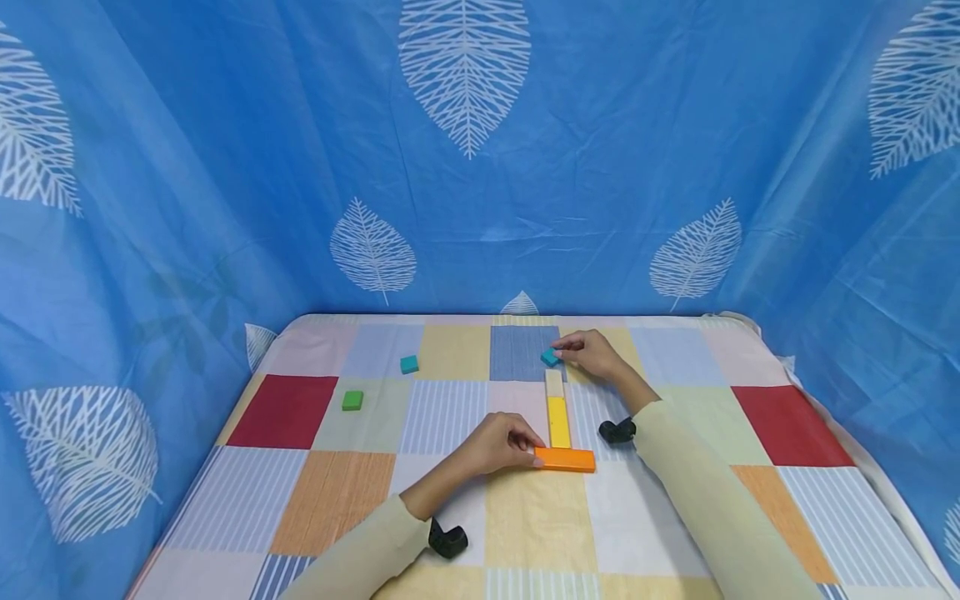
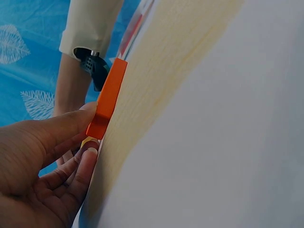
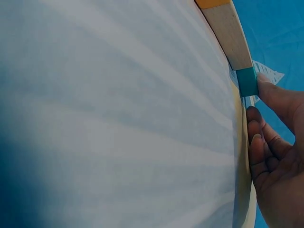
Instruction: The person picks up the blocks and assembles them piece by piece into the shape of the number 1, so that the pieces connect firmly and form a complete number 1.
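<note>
On the patchwork cloth, my left hand [image 1: 497, 442] holds the left end of an orange rectangular block [image 1: 568, 460] between thumb and fingers. That block lies crosswise at the near end of a yellow block [image 1: 558, 423]. A pale wooden-coloured block [image 1: 554, 383] continues the line beyond the yellow one. At the far end, my right hand [image 1: 594, 354] pinches a small teal block [image 1: 550, 357], turned at an angle. In the right wrist view, the thumb rests against the teal block [image 3: 247, 81]; in the left wrist view, the thumb touches the orange block [image 2: 108, 100].
A second teal block [image 1: 408, 364] and a green block [image 1: 352, 400] lie to the left on the cloth. A blue leaf-print curtain [image 1: 525, 208] surrounds the table [image 1: 810, 425] at the back and sides.
</note>
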Demonstrator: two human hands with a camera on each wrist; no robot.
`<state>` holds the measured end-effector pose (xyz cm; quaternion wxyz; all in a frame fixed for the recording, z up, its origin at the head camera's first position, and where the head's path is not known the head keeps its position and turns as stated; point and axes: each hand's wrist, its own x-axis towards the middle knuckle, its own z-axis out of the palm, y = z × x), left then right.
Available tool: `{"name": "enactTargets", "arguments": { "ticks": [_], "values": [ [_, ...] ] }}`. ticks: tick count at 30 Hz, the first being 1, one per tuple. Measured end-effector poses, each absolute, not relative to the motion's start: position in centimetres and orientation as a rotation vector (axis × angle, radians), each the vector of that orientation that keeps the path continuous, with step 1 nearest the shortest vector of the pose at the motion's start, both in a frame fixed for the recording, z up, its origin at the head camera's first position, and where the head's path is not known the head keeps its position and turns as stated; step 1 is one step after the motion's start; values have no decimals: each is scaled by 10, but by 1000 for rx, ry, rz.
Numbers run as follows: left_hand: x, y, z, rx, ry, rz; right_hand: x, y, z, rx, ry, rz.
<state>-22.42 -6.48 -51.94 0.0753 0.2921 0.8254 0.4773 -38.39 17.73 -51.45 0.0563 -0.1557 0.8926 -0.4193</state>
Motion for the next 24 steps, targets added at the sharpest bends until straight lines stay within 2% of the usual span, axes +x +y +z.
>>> {"name": "enactTargets", "arguments": {
  "ticks": [24],
  "values": [
    [-224, -66, -519, 866, 2462, 1445, -378, 178, -513, -445, 2753, -1305]
  ]
}}
